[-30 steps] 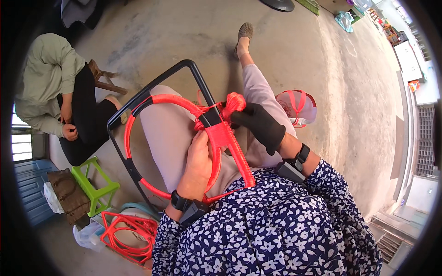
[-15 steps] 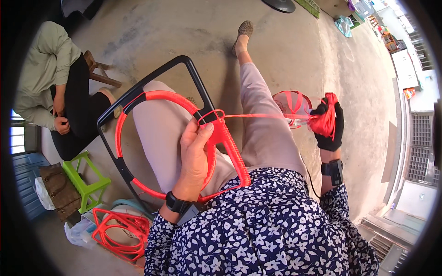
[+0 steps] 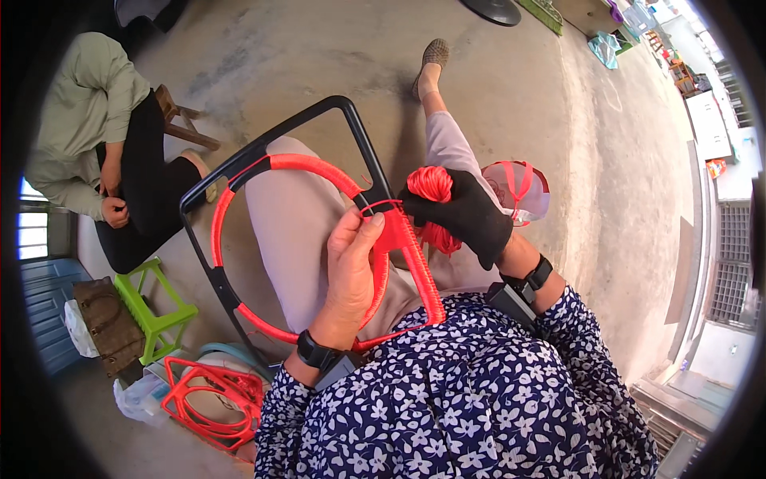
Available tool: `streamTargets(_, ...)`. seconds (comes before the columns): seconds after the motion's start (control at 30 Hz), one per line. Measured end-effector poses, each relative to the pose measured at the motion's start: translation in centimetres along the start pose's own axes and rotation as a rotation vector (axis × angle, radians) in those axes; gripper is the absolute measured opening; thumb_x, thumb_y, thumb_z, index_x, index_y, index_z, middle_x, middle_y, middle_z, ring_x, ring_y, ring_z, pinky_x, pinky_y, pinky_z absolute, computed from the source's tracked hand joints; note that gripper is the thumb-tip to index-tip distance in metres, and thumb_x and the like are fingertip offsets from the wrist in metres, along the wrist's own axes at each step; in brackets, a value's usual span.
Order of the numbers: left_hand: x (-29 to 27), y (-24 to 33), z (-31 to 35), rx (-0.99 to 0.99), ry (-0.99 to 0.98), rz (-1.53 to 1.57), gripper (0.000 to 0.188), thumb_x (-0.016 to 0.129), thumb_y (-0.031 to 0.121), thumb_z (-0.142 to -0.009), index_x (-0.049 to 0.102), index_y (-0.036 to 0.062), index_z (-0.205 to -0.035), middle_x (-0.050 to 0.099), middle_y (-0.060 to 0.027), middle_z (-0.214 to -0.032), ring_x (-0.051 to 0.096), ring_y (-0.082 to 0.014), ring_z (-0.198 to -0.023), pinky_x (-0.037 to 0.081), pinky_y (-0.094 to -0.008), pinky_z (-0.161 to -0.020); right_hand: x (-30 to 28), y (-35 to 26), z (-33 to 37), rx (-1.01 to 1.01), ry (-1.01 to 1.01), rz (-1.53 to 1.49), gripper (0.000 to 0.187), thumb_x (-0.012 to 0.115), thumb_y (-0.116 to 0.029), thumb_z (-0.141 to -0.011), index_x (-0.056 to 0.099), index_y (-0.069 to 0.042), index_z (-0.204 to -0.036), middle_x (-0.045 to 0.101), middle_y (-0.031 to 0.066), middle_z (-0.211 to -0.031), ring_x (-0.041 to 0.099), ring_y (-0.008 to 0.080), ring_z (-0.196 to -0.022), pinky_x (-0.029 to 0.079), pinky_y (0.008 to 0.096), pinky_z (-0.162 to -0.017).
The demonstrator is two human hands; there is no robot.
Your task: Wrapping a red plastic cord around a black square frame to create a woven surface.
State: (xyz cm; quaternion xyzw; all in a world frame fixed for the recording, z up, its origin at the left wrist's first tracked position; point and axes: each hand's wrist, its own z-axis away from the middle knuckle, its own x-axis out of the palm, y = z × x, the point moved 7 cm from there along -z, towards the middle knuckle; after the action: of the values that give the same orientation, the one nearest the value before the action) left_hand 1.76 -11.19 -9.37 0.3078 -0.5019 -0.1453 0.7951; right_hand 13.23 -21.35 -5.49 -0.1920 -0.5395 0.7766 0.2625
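Note:
A black frame [image 3: 275, 134] with a ring inside it rests across my lap, tilted. Red cord [image 3: 420, 275] is wound tightly round much of the ring and one side. My bare left hand [image 3: 351, 263] pinches the frame where ring and side bar meet, thumb on the red wrapping. In a black glove, my right hand [image 3: 471, 215] is closed round a bundle of red cord [image 3: 431, 184], close beside the left fingertips. A loop of cord lies over the bar at the left thumb. The right fingertips are partly hidden behind the bundle.
At the left a person [image 3: 96, 112] sits with hands together. Nearby stand a green plastic stool [image 3: 155, 311], a brown bag [image 3: 112, 319] and more red-wrapped frames [image 3: 211, 403]. A red-and-white bag [image 3: 523, 188] lies beyond my right hand. A wooden stool [image 3: 187, 128] is at upper left.
My right hand has come left with the cord bundle, from far out at the right to beside my left hand. The taut cord between them is no longer stretched out. My left hand keeps its grip.

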Motion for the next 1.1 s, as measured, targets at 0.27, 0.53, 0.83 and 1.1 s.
streamTargets(0.27,0.7,0.7,-0.1,0.022,-0.014,0.035,0.023,0.053,0.008,-0.097,0.058,-0.0001,-0.117,0.065,-0.0049,-0.106,0.061,-0.0098,-0.095,0.048,-0.0245,-0.087,0.0,-3.3,0.8,-0.45,-0.006,0.519,0.023,0.073,-0.011,-0.081,0.067,-0.003,-0.101,0.069,0.0075,-0.087,0.064,0.0175,-0.076,0.051,0.0306,-0.071)
streamTargets(0.53,0.1,0.6,0.1,0.004,0.07,-0.051,0.019,0.058,0.015,-0.096,0.06,0.0011,-0.109,0.066,-0.0023,-0.095,0.061,-0.0058,-0.081,0.049,-0.0212,-0.074,-2.5,-1.1,2.2,-0.019,0.085,0.034,0.017,0.069,-0.011,-0.086,0.066,-0.001,-0.099,0.066,0.0055,-0.082,0.062,0.0122,-0.075,0.052,0.0307,-0.067)
streamTargets(0.83,0.1,-0.2,-0.3,-0.086,0.106,-0.301,0.021,0.064,0.02,-0.093,0.058,0.0018,-0.101,0.065,-0.0033,-0.078,0.055,-0.0067,-0.053,0.045,-0.0205,-0.045,2.6,-3.7,2.8,-0.133,0.055,0.051,0.014,0.06,-0.013,-0.092,0.06,0.001,-0.094,0.064,0.0058,-0.08,0.059,0.0118,-0.07,0.048,0.0257,-0.062)
streamTargets(1.1,-0.5,0.8,0.6,-0.003,0.141,-0.098,0.019,0.056,0.022,-0.098,0.055,0.0034,-0.093,0.064,-0.0067,-0.074,0.06,-0.0125,-0.055,0.051,-0.0252,-0.048,-13.3,6.1,4.4,-0.13,0.504,-0.796,0.032,0.048,-0.029,-0.099,0.062,-0.001,-0.104,0.067,0.0115,-0.093,0.059,0.0164,-0.07,0.05,0.0307,-0.067)
